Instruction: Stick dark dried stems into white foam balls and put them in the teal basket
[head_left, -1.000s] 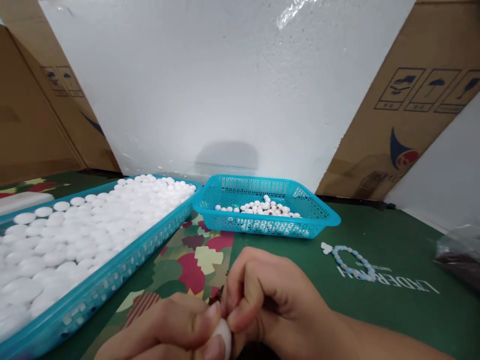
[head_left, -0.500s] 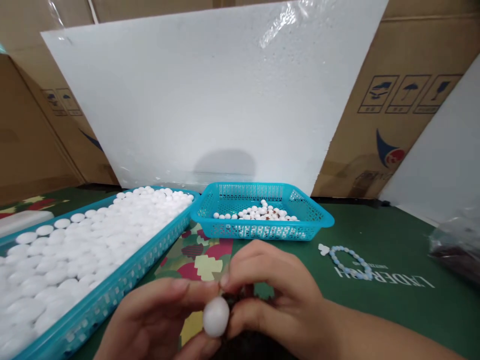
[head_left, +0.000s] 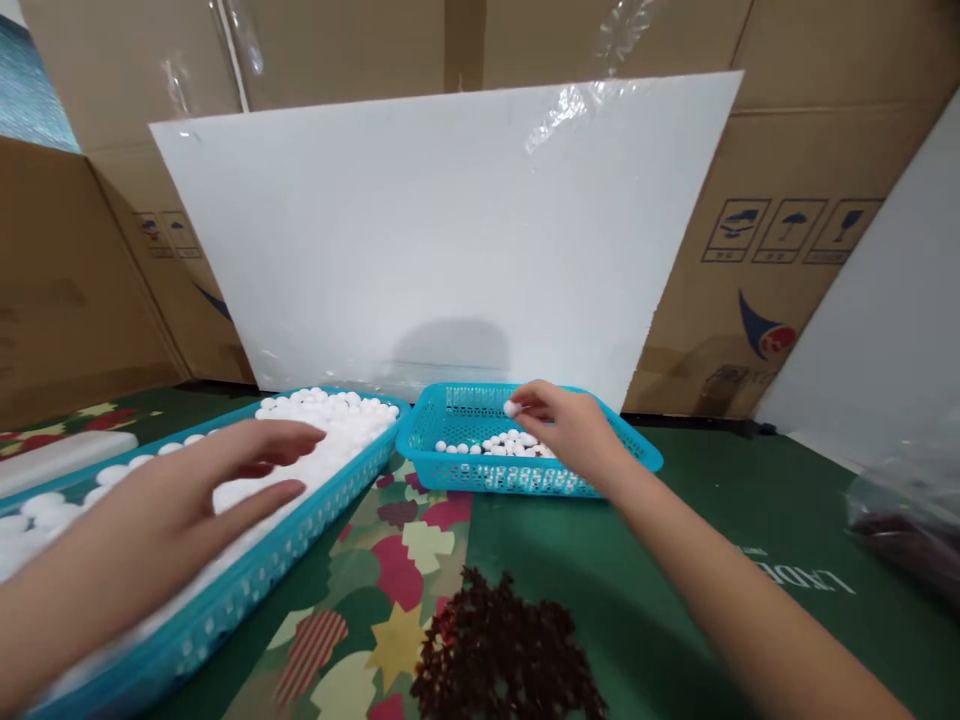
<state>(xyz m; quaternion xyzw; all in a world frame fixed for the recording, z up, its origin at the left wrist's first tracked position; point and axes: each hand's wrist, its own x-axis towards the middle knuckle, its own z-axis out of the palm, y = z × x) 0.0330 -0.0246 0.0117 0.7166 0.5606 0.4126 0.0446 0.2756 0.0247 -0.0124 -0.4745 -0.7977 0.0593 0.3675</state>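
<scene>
Head view. The right hand (head_left: 566, 425) is narrowed at the fingertips and grips one white ball (head_left: 512, 409) between thumb and fingers. The ball sits at the left end of this hand, above the interior of the small blue basket (head_left: 517, 478), and is clear of the contents. Directly below the right hand and to its left, a loose group of white balls (head_left: 510, 443) lies on the basket floor; a small brown star shape is visible among them. The right wrist passes over the near rim of the basket; contact between the two cannot be determined.

The left hand (head_left: 187, 500) is wide: thumb and fingers stand apart, with no object visible between them. It is positioned over the large blue tray (head_left: 330, 505), palm side partly hidden. A dense layer of white balls (head_left: 337, 425) fills the tray beneath and beyond the left hand. Contact between this hand and the layer cannot be determined.

A pile of dark brown pieces (head_left: 510, 660) rests nearer the wearer than both hands, between the two forearms. The supporting surface is a green cover (head_left: 727, 480), with a multicoloured patterned section between the hands. A clear plastic bag (head_left: 907, 520) with dark contents lies well to the right of the right hand. A white board (head_left: 420, 230) stands beyond both hands, against cardboard (head_left: 780, 150).
</scene>
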